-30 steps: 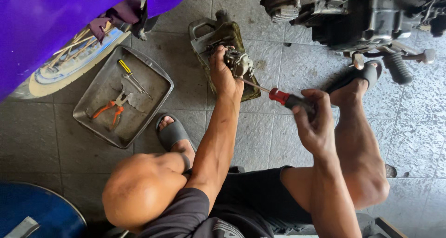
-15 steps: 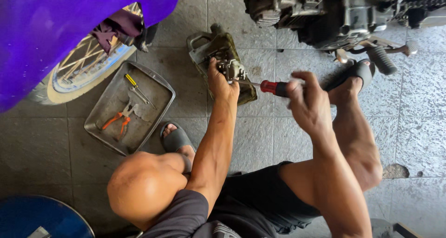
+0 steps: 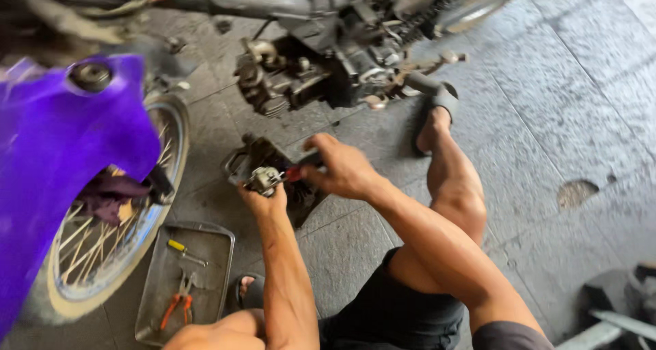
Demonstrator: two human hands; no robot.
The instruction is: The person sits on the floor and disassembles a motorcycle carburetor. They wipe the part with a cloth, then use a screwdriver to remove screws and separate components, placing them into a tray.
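Purple bodywork point(image 3: 61, 165) fills the far left, covering a spoked wheel point(image 3: 102, 254) with a dark rag caught in it. Right of the wheel, a grey metal tray point(image 3: 212, 268) lies on the stone floor point(image 3: 547, 104), holding a yellow-handled screwdriver point(image 3: 183, 249) and orange-handled pliers point(image 3: 176, 302). Right of the tray, the left hand point(image 3: 263, 203) has its grip closed around a small metal engine part point(image 3: 264, 179), held just above a dark oily pan point(image 3: 242, 162). Touching that part, a red-handled screwdriver point(image 3: 295, 172) sits in the right hand point(image 3: 345, 169), fingers wrapped fully round it. Above both hands hangs the motorcycle engine point(image 3: 314, 76); right of it, a sandalled foot point(image 3: 434, 121) rests on the floor.
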